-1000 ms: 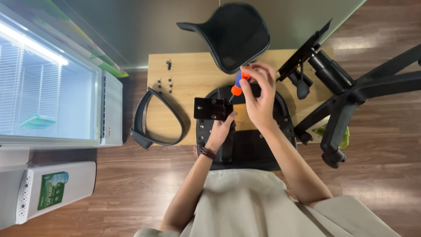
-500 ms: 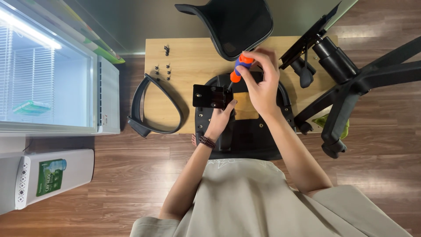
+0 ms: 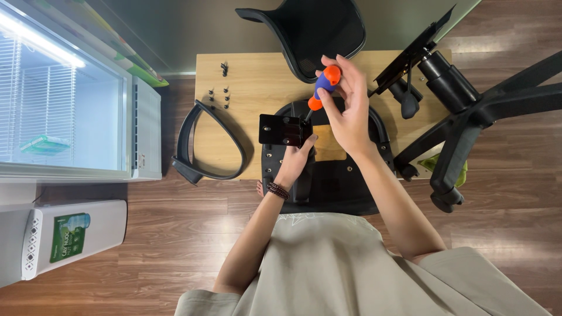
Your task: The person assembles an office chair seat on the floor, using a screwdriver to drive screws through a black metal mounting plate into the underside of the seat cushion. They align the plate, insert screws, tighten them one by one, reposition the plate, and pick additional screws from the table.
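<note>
The right hand [image 3: 350, 114] has its fingers [image 3: 342, 76] pinching an orange-and-blue screwdriver [image 3: 321, 88], tip down at a black bracket [image 3: 284, 130]. The left hand [image 3: 297, 158] wraps its fingers around that bracket's edge, over the chair seat [image 3: 328, 187]. Loose screws [image 3: 218, 98] lie on the wooden board [image 3: 257, 76] nearby.

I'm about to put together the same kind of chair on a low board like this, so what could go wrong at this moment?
The right hand pinches the orange and blue screwdriver high on its handle, so the tip may slip off. The left hand steadies the black bracket right beside that tip and could be jabbed. The loose screws lie by the armrest near the board edge, and a nudge might scatter them.
</note>
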